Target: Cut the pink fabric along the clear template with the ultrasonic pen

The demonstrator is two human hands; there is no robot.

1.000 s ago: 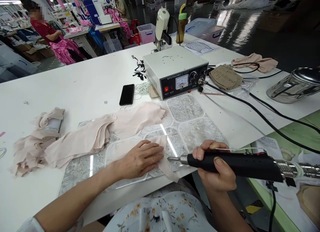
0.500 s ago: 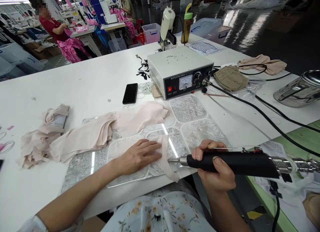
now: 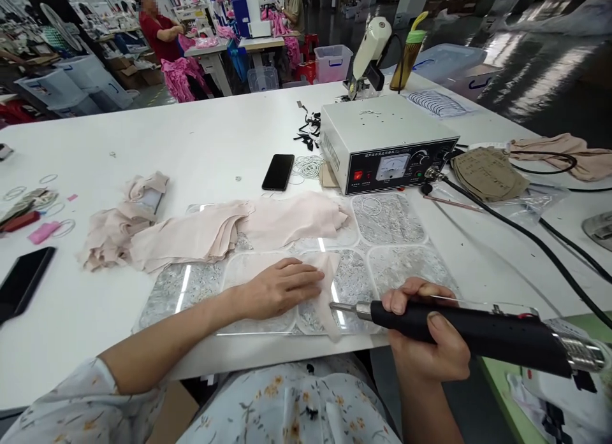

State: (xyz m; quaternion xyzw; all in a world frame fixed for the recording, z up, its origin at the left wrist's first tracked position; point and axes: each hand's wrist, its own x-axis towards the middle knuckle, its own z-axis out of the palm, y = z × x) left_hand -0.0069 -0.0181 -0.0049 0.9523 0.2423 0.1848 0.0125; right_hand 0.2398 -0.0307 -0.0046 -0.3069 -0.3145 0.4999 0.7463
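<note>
My left hand (image 3: 282,288) lies flat with fingers stretched over a thin pale pink fabric piece (image 3: 329,313), pressing it on a clear-topped grey patterned mat (image 3: 396,265). My right hand (image 3: 430,348) is wrapped around the black body of a handheld ultrasonic welder (image 3: 482,329). Its narrow metal tip points left and meets the fabric's right edge, just beyond my left fingertips; whether it presses down I cannot tell. Further back on the mat, overlapping pale pink fabric pieces (image 3: 201,234) are fanned out. A crumpled fabric bundle (image 3: 112,230) sits at their left end.
Behind the mat stands a control box (image 3: 392,132), its thick black cable (image 3: 516,221) running right. A phone (image 3: 278,172) lies beside it, another phone (image 3: 23,281) at left. A bottle (image 3: 408,58) and a small cream machine (image 3: 370,49) stand at the back. Co-workers sew beyond.
The view has turned left, so things on the table appear further right. The welder's rear end tilts lower, while its tip stays at the fabric edge. My left hand remains on the fabric.
</note>
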